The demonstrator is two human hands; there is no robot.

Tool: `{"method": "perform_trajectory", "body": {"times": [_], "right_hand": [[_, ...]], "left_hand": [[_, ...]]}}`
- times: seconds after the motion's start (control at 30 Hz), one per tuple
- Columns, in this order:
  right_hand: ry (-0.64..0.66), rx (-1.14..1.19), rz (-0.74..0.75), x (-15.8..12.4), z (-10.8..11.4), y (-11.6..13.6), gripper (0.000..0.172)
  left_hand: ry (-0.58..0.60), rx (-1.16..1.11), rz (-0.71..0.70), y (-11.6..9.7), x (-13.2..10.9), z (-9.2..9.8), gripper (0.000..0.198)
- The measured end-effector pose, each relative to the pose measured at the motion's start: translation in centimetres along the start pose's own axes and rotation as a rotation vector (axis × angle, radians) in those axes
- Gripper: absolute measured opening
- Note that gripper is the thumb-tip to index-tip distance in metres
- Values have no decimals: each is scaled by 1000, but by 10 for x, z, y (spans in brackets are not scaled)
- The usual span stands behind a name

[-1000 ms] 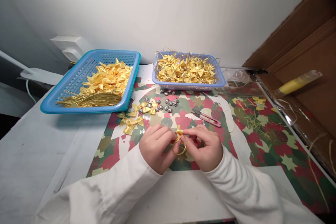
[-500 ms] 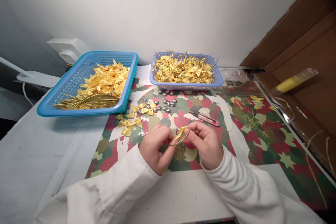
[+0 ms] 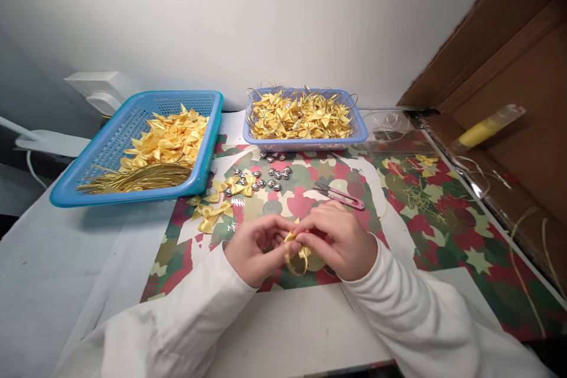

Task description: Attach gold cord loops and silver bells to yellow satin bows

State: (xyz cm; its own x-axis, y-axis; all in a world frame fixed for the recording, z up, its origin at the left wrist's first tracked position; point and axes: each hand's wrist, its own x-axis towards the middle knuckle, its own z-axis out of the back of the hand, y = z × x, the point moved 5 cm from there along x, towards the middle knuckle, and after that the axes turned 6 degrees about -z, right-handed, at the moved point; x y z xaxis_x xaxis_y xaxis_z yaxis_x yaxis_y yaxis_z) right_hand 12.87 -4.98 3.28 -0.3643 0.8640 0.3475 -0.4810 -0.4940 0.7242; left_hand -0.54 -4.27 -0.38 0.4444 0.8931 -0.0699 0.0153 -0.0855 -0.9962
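My left hand [image 3: 258, 248] and my right hand [image 3: 339, 239] meet over the patterned sheet. Both are closed, fingertips pinched on one yellow bow [image 3: 290, 237] with a gold cord loop [image 3: 297, 271] hanging below it. Part of the bow is hidden behind the fingers. Loose yellow bows [image 3: 207, 215] lie left of the hands, near several small silver bells [image 3: 277, 174]. Pink-handled thread snips [image 3: 343, 196] rest just beyond my right hand.
A blue basket [image 3: 104, 130] at the left holds yellow bows and gold cords. Behind the bells, a lilac basket [image 3: 305, 144] holds bows with cord loops. Cord scraps [image 3: 416, 198] lie at the right, beside a cardboard box [image 3: 500, 71] and a yellow tube [image 3: 487, 130].
My hands have come closer together, and the cord loop has turned from slanting sideways to hanging down. The whole view has shifted slightly.
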Motion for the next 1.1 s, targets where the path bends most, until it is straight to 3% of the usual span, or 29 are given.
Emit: {"method": "perform_trajectory", "body": {"times": [0.1,0.17,0.33,0.53,0.77,0.97,1.1], "right_hand": [[-176,77,-95,-1,10,1,2],[-239,65,-88,-3,12,4,6],[-191,-190,70,-6,-1,9,10],[-289,-211,-43,-7,-3,2,16],[-315,-293,-34,-10,-7,7,11],[-230,-215,-156,-10,-10,0,13],[-169,-222,-120,-9,-11,3,17]], "left_hand": [[-185,-120,-4,3,-1,5,25],[-289,-137,-25,2,-4,7,23],[-425,-80,-81,-3,-9,10,18],[-394,-13,-133,-4,-11,6,12],[-430,370,-334,-13,-18,7,13],[-373,495,-449,-17,-21,3,9],[-330,613,-478,-18,-19,4,8]]}}
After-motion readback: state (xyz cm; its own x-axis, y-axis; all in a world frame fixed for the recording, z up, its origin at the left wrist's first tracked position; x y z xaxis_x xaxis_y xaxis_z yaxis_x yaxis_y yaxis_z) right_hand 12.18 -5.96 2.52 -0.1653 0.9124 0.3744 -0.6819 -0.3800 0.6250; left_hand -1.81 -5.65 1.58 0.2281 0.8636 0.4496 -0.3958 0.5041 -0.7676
